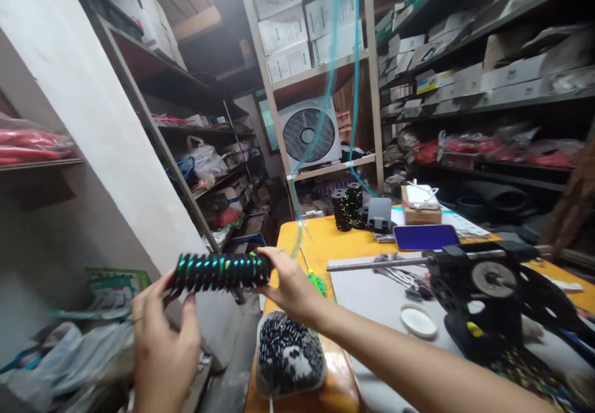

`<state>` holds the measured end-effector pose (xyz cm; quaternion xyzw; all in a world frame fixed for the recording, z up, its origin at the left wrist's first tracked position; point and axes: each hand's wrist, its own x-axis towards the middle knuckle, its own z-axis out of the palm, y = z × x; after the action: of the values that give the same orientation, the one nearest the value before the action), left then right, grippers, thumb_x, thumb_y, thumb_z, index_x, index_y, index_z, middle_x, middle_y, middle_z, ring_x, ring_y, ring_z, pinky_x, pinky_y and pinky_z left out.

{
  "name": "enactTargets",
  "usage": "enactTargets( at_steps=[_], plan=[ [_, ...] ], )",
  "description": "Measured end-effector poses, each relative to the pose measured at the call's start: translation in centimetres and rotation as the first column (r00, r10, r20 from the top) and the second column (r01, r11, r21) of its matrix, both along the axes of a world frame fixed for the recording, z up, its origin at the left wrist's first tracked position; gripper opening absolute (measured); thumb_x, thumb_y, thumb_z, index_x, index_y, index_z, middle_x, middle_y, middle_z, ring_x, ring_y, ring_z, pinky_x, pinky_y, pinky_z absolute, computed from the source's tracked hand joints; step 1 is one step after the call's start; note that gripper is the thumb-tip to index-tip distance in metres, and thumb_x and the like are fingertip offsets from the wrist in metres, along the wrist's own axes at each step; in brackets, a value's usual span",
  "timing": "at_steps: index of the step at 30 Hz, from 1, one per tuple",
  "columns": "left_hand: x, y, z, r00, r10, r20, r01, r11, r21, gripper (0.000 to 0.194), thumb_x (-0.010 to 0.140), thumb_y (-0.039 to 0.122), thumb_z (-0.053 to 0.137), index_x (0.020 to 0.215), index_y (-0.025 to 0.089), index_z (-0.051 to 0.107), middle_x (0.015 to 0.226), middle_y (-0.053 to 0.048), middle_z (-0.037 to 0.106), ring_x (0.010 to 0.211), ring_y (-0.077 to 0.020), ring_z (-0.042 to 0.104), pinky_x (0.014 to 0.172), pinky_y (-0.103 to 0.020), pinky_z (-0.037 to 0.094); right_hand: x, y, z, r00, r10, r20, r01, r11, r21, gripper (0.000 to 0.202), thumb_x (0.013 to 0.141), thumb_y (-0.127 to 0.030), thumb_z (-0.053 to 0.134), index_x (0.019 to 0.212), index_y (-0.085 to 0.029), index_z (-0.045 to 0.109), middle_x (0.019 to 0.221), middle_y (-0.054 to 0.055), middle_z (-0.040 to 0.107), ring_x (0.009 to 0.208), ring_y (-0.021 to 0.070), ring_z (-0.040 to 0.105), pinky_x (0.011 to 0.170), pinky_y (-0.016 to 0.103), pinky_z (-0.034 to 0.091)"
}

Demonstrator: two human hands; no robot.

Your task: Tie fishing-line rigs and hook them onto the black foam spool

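A black ribbed cylinder [220, 270] with shiny teal and green pieces set along it is held level in the air between both hands. At its left end, my left hand [165, 332] grips with thumb below and fingers behind. The right end is pinched between the thumb and fingers of my right hand [290, 283]. Below my right hand, a clear plastic tub [292, 394] of small black pieces and some white ones stands at the table's edge. Two similar black cylinders [343, 209] stand upright at the far side of the table.
A black device [465, 289] with a long metal rod [372, 265] lies across the yellow table [311, 233]. Near it are a white round lid [419, 320], a blue phone-like slab [425, 237] and a cardboard box [421, 216]. Teal strands [356, 78] hang before the shelf and fan.
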<state>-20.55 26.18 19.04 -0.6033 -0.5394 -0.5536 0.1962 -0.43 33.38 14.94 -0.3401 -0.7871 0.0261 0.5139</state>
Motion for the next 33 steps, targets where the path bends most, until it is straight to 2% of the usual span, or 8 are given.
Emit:
enactTargets(
  at_steps=[3, 5, 8, 12, 16, 20, 24, 33],
  plan=[
    [3.4, 3.9, 2.1, 0.940, -0.165, -0.300, 0.157, 0.986, -0.051, 0.039, 0.093, 0.018, 0.048, 0.128, 0.004, 0.055, 0.116, -0.021, 0.057, 0.111, -0.0355, 0.056, 0.101, -0.059, 0.048, 2.1, 3.6, -2.7, 0.985, -0.118, -0.126, 0.104, 0.988, -0.113, 0.039, 0.096, -0.040, 0.063, 0.127, -0.017, 0.058, 0.122, 0.009, 0.064, 0.103, 0.0223, 0.065, 0.088, 0.044, 0.057],
    [6.5, 7.5, 2.9, 0.892, -0.258, -0.371, 0.228, 0.966, -0.121, 0.039, 0.092, 0.010, 0.047, 0.130, 0.006, 0.054, 0.118, -0.020, 0.058, 0.114, -0.0328, 0.054, 0.104, -0.054, 0.047, 4.3, 6.3, -4.2, 0.954, -0.248, -0.169, 0.215, 0.958, -0.192, 0.037, 0.096, -0.039, 0.063, 0.125, -0.017, 0.060, 0.123, 0.009, 0.063, 0.106, 0.0229, 0.064, 0.088, 0.044, 0.057],
    [11.3, 12.9, 3.3, 0.812, -0.379, -0.445, 0.306, 0.924, -0.228, 0.043, 0.090, 0.003, 0.048, 0.132, 0.008, 0.053, 0.122, -0.018, 0.058, 0.116, -0.0297, 0.053, 0.106, -0.049, 0.048, 8.0, 10.1, -5.4, 0.879, -0.446, -0.170, 0.382, 0.870, -0.312, 0.037, 0.096, -0.038, 0.064, 0.125, -0.017, 0.060, 0.124, 0.009, 0.062, 0.106, 0.0231, 0.064, 0.089, 0.045, 0.056],
    [17.2, 18.8, 2.7, 0.710, -0.507, -0.488, 0.376, 0.860, -0.346, 0.040, 0.093, 0.010, 0.055, 0.132, 0.016, 0.053, 0.128, -0.012, 0.059, 0.122, -0.0278, 0.056, 0.098, -0.048, 0.053, 12.7, 13.7, -6.0, 0.768, -0.634, -0.090, 0.549, 0.723, -0.420, 0.037, 0.096, -0.037, 0.064, 0.126, -0.017, 0.059, 0.127, 0.010, 0.061, 0.110, 0.0243, 0.063, 0.092, 0.047, 0.055],
    [21.3, 22.7, 0.8, 0.647, -0.596, -0.476, 0.421, 0.799, -0.429, 0.038, 0.094, 0.025, 0.062, 0.131, 0.020, 0.056, 0.135, -0.011, 0.058, 0.123, -0.0289, 0.057, 0.099, -0.051, 0.053, 15.5, 15.6, -7.0, 0.678, -0.734, 0.052, 0.649, 0.563, -0.511, 0.037, 0.096, -0.037, 0.064, 0.126, -0.017, 0.059, 0.126, 0.009, 0.062, 0.108, 0.0237, 0.064, 0.091, 0.046, 0.056],
    [23.2, 25.1, -2.0, 0.623, -0.658, -0.422, 0.448, 0.743, -0.497, 0.039, 0.094, 0.028, 0.062, 0.132, 0.021, 0.056, 0.139, -0.012, 0.056, 0.124, -0.0292, 0.056, 0.101, -0.052, 0.052, 15.8, 17.2, -8.6, 0.620, -0.762, 0.186, 0.696, 0.425, -0.578, 0.036, 0.096, -0.037, 0.064, 0.125, -0.017, 0.060, 0.125, 0.009, 0.062, 0.108, 0.0235, 0.064, 0.090, 0.046, 0.056],
    [23.7, 27.0, -4.1, 0.623, -0.698, -0.354, 0.471, 0.696, -0.542, 0.043, 0.094, 0.028, 0.063, 0.136, 0.021, 0.054, 0.144, -0.013, 0.052, 0.129, -0.0312, 0.053, 0.106, -0.056, 0.047, 14.8, 19.3, -9.8, 0.594, -0.771, 0.230, 0.696, 0.350, -0.627, 0.035, 0.096, -0.036, 0.064, 0.125, -0.016, 0.060, 0.124, 0.009, 0.063, 0.105, 0.0226, 0.065, 0.088, 0.044, 0.057],
    [25.1, 30.3, -6.2, 0.652, -0.754, -0.088, 0.601, 0.583, -0.546, 0.053, 0.093, 0.026, 0.063, 0.143, 0.025, 0.047, 0.159, -0.012, 0.036, 0.145, -0.0355, 0.034, 0.117, -0.063, 0.032, 14.8, 21.0, -10.9, 0.551, -0.822, 0.146, 0.686, 0.347, -0.640, 0.037, 0.096, -0.035, 0.064, 0.128, -0.017, 0.058, 0.127, 0.010, 0.061, 0.107, 0.0231, 0.064, 0.088, 0.044, 0.057]
  ],
)
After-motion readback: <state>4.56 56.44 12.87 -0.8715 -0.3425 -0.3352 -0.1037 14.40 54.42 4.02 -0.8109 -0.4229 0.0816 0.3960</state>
